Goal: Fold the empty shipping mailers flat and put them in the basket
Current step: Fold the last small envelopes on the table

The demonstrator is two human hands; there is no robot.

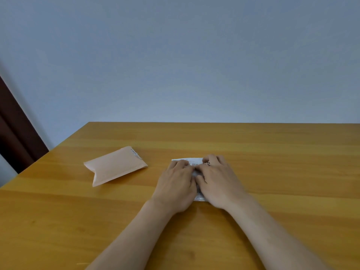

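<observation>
A white mailer with printed text lies on the wooden table, mostly hidden under both hands. My left hand presses flat on its left part, fingers stretched forward. My right hand presses on its right part, fingers also laid flat, the two hands touching side by side. A peach-coloured padded mailer with a small white label lies flat to the left, apart from the hands. No basket is in view.
The table's far edge meets a pale blue-grey wall. A dark brown door or frame stands beyond the table's left corner. Bare wood stretches to the right and in front of the hands.
</observation>
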